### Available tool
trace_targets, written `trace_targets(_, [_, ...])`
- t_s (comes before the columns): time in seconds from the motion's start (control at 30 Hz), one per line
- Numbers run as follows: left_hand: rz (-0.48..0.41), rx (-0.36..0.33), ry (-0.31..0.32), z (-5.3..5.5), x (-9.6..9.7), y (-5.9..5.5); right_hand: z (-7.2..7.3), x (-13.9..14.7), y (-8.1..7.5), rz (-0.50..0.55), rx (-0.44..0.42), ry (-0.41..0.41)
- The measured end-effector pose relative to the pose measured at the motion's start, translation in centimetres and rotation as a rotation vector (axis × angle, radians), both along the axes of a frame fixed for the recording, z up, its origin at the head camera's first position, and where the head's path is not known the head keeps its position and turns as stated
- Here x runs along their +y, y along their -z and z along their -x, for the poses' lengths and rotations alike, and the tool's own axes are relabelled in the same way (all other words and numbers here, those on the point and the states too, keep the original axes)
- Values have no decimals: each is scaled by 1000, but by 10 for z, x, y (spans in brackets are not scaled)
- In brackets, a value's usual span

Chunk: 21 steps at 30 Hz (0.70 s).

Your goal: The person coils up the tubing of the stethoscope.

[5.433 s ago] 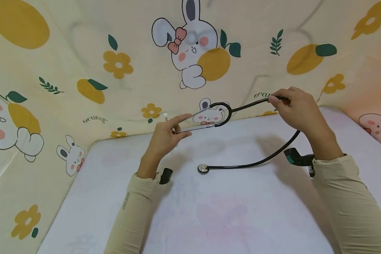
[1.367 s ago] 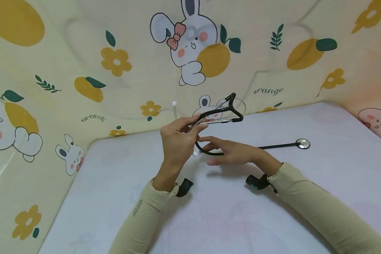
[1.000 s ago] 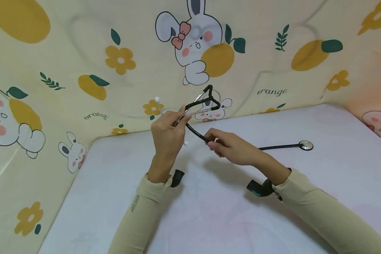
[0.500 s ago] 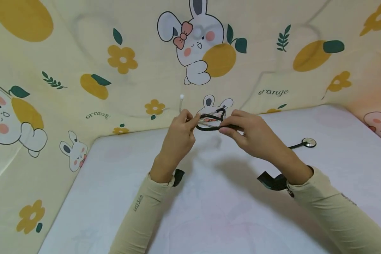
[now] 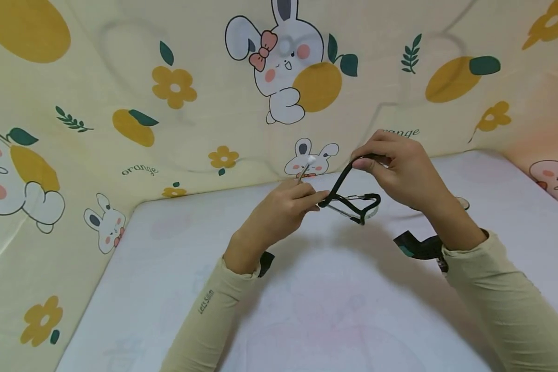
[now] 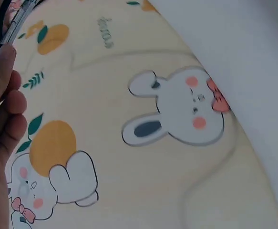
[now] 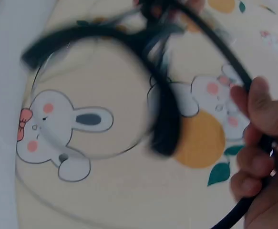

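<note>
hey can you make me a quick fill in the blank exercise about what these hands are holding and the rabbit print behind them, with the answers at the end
1. The stethoscope tubing pinched by the right hand is coloured ____.
2. The ear tip sticking up above the left hand is coloured ____.
3. In the head view, the round chest piece is partly hidden behind the person's ____ wrist.
4. The large rabbit printed above the hands wears a pink ____.

Missing words: black; white; right; bow.

Stethoscope (image 5: 342,179) is held right of centre, between left hand (image 5: 281,209) and right hand (image 5: 402,168); tabletop (image 5: 325,310) is seen below, cloth (image 5: 204,119) across the upper frame behind.
</note>
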<state>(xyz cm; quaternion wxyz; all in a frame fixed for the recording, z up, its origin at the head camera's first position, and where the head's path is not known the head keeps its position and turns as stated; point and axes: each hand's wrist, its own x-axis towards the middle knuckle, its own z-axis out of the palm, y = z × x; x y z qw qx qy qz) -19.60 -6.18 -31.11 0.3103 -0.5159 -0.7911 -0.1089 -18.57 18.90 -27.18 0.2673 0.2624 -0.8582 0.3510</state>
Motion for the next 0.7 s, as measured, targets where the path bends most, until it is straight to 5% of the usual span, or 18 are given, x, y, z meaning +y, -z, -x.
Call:
trace_targets(0.13, [-144, -87, 162, -4, 7, 1, 10, 8, 6, 104, 22, -105])
trace_targets(0.23, [-256, -130, 225, -6, 14, 3, 17, 8, 11, 228, 17, -185])
trace_targets(0.4, [-416, -101, 162, -9, 19, 7, 21, -2, 15, 466, -91, -195])
trace_targets(0.5, [-422, -41, 114, -9, 19, 6, 17, -6, 13, 526, -213, -138])
trace_targets(0.7, [-382, 163, 61, -7, 22, 9, 16, -7, 14, 416, -562, -66])
